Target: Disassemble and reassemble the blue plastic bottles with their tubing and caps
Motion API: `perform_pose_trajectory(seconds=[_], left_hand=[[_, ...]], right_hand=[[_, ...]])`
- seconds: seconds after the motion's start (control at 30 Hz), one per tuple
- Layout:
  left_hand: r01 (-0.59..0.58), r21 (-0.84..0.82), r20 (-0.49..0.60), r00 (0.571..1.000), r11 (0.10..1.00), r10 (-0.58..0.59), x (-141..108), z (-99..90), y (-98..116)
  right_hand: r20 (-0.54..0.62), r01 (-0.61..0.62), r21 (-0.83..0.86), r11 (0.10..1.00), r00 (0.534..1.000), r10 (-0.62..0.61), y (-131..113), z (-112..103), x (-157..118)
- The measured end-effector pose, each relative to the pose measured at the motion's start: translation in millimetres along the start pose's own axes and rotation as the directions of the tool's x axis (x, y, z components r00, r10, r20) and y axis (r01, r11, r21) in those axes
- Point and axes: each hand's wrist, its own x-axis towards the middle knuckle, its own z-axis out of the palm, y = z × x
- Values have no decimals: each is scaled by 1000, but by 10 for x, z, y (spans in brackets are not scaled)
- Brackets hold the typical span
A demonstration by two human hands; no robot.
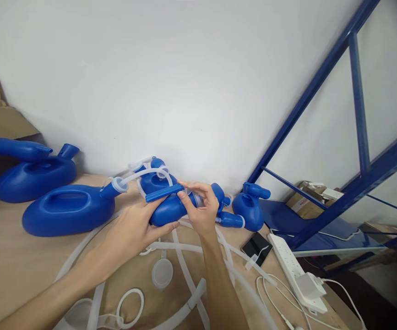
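Near the middle of the table, my left hand (150, 224) is wrapped round the left end of a small blue bottle (169, 211). My right hand (201, 204) pinches at the bottle's right end, by a translucent collar. A flat blue piece (164, 193) lies along the bottle's upper side between my hands, touching both. To the left rests a large blue container (68, 211) with a handle opening. Its white-rimmed mouth (120, 184) has a translucent tube (150, 171) running from it towards my hands. My fingers partly hide the bottle and its collar.
More blue containers stand at the left (35, 181), behind my hands (155, 183) and at the right (248, 211). Clear tubes, a ring (130, 308) and a round cap (162, 272) lie in front. A phone (257, 249), power strip (296, 272) and blue rack (301, 94) are at right.
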Motion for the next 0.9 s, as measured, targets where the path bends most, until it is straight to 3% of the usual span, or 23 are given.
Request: perform_pose_trajectory(seconds=[0.23,0.4,0.5,0.73,0.9], left_hand=[[-1,25,-37,999,1000,2,21,60,-57],[-5,40,-56,998,999,8,10,85,-40],[1,40,-42,999,999,0,6,87,-37],[15,108,-36,999,994,-11,13,71,-85],[27,153,-28,999,988,-23,18,75,-86]], right_hand=[[103,229,-250,941,972,-209,-44,-16,18],[-67,106,-165,981,991,-119,36,-29,13],[-87,43,-169,985,994,-58,84,-68,29],[96,99,-384,918,993,-66,53,-220,93],[232,120,-514,849,973,3,20,-329,127]])
